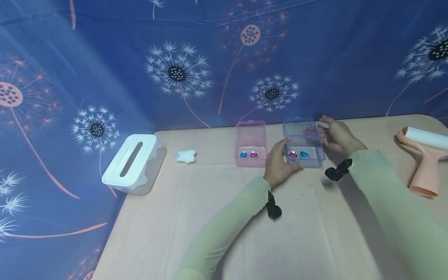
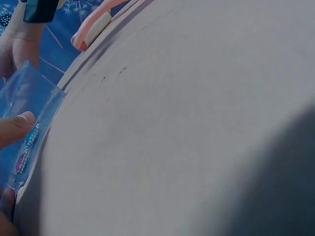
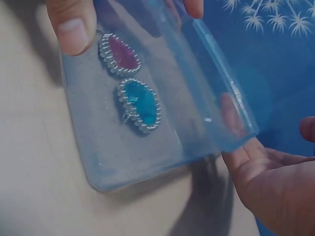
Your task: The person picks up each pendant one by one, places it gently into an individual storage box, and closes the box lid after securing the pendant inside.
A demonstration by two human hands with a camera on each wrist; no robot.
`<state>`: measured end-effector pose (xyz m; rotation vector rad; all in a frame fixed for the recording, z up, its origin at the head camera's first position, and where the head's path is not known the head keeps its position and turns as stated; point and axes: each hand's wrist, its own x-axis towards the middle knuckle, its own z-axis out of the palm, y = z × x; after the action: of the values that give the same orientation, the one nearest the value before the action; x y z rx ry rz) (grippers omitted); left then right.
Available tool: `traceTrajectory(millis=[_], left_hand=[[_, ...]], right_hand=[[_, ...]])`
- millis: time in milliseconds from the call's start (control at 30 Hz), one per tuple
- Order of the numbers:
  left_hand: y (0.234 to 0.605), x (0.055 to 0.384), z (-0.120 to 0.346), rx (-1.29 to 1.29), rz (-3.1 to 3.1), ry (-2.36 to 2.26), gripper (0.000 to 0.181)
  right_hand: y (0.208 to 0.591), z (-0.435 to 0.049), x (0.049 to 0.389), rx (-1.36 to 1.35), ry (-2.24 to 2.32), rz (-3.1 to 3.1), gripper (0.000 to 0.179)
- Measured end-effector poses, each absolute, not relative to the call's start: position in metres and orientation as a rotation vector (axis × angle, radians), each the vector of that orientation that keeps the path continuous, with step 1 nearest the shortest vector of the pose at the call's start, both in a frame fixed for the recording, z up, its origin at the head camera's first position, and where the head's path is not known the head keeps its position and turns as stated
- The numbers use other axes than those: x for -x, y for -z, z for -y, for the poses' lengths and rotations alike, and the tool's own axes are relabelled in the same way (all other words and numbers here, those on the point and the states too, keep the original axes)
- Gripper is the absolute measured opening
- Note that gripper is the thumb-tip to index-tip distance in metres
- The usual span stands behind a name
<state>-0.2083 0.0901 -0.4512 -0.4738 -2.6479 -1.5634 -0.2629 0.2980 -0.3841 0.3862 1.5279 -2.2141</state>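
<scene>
A clear blue plastic box stands on the table with its hinged lid raised at the back. Inside lie a pink teardrop gem and a blue one, both edged with silver beads. My left hand grips the box by its left side, the thumb on the front wall. At the right, my right hand has its fingers extended behind the lid, seen through the plastic, with the thumb apart from it. Left of this box is a clear pink box, lid raised, also holding a blue gem and a pink gem.
A small white star-like piece lies left of the pink box. Farther left stands a white-lidded tissue box. An orange-handled lint roller rests at the right. A blue dandelion-print cloth hangs behind the table.
</scene>
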Motion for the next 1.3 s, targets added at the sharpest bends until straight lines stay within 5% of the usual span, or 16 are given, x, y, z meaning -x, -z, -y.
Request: traceTrajectory(millis=[233,767,1067,1300], left_hand=[[0.452,0.208,-0.091,0.441,2.587,1.706,0.099],[0.449,0.206,-0.093,0.398,2.617,1.671,0.103],[0.452,0.207,-0.094,0.430,2.624,1.638,0.096],[0.451,0.207,-0.094,0.413,2.647,1.615,0.098]], right_hand=[[0.376,-0.303,0.255,-0.254,2.280,-1.510,0.072],[0.378,-0.283,0.212,-0.020,1.905,-2.369,0.052],[0.389,-0.280,0.195,0.206,1.276,-2.754,0.070],[0.394,-0.283,0.193,0.211,1.407,-2.634,0.072]])
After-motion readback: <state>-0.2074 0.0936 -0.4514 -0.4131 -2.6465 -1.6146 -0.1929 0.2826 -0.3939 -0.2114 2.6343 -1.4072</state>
